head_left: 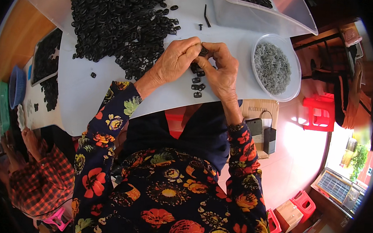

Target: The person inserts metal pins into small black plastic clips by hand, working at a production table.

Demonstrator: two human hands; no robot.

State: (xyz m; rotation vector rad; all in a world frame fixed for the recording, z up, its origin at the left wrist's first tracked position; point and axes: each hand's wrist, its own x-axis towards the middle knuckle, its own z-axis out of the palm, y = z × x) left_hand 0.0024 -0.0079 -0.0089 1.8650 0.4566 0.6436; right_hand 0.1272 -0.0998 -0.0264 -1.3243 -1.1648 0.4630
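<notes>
My left hand [176, 59] and my right hand [220, 70] meet over the white table, thumbs and fingertips pinched together. Between them is a small black plastic piece [203, 51], mostly covered by the fingers. Below my fingertips, several small black pieces [197, 87] lie in a short row running to the near table edge. A large heap of black oval plastic pieces with holes [115, 20] spreads to the left of my hands. One loose black piece [93, 75] lies apart from the heap.
Right of my hands stands a clear round tub [297, 82] holding small grey pieces [272, 68]. Beyond are a clear plastic bin [260, 20], a thin black rod [207, 16] and a tiny black part [200, 27]. At left, a person in a checked shirt [41, 184] works beside a blue basket [17, 87].
</notes>
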